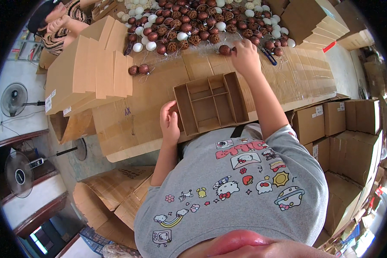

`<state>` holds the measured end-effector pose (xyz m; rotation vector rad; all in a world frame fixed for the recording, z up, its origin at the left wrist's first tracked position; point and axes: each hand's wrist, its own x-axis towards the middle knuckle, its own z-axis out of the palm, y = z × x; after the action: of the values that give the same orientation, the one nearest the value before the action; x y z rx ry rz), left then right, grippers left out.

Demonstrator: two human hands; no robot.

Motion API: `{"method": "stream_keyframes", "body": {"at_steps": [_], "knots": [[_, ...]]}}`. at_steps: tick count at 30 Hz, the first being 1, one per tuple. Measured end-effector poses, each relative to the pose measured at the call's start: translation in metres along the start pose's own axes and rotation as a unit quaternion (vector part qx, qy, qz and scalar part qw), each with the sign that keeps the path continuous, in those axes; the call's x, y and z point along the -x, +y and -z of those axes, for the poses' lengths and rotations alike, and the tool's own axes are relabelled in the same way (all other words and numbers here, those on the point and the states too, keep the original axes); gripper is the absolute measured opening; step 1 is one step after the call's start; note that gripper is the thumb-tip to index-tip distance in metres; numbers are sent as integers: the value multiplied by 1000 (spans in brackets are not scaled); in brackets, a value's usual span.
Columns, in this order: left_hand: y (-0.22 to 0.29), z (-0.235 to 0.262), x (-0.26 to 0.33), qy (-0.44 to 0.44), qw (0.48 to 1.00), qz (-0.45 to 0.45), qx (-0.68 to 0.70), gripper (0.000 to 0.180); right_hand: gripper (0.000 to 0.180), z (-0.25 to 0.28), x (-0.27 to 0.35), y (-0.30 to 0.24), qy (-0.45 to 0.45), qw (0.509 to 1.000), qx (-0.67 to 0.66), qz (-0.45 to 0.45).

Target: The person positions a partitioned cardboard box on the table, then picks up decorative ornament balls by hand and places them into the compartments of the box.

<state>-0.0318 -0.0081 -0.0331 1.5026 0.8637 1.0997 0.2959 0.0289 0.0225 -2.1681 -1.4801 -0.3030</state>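
A shallow brown cardboard box with dividers [205,110] sits at the table's near edge, right in front of me. Beside its left wall is my left hand [170,124], thumb and fingers apart and holding nothing; whether it touches the wall I cannot tell. My right hand [246,56] reaches past the box to the near edge of a heap of ornaments. Its fingertips are closed at the cap end of a glittery brown ball ornament [224,50]. Two more brown balls [143,69] lie apart on the left.
Brown, white and woven balls [185,26] are heaped at the back. Stacked flat cartons [90,64] stand at left, more cartons [316,23] at back right. A blue cutter [269,56] lies right of my hand. Another person [66,21] is at far left.
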Motion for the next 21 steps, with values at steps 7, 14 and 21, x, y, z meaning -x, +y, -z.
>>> {"method": "stream_keyframes", "body": {"at_steps": [7,14,21], "knots": [[-3,8,-22,161,935,145,281,27,40,-6,2,36,-54,996,-55,-44],[20,-35,-91,-16,989,-60,-138,30,30,25,47,21,-56,695,-639,-324],[13,-127,-177,-174,841,-278,-430,52,34,48,91,8,-166,466,-776,-391]]}}
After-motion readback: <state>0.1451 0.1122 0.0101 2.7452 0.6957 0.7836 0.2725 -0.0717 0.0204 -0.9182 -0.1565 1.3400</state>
